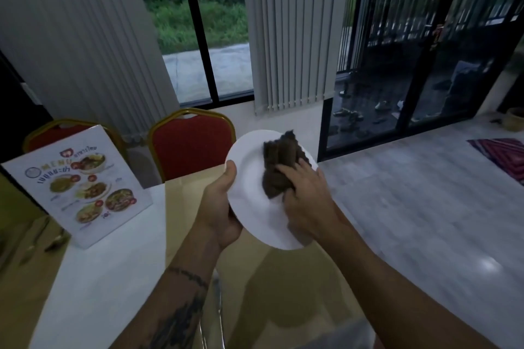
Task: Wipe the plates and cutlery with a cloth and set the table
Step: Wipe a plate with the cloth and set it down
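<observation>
A white plate [249, 201] is held tilted above the table's far end. My left hand [221, 207] grips its left rim, thumb on the face and fingers behind. My right hand [306, 201] presses a dark brown crumpled cloth [279, 170] against the plate's face, fingers curled into the fabric. At the far left, on the table, lie a spoon [56, 241] and other cutlery [27, 252], dim and partly cut off.
A standing menu card [85, 187] sits on the white and yellow table [113, 278] at the left. Two red chairs [192, 144] stand behind the table. A chair frame [218, 314] shows below my arms. Grey floor [425, 207] lies to the right.
</observation>
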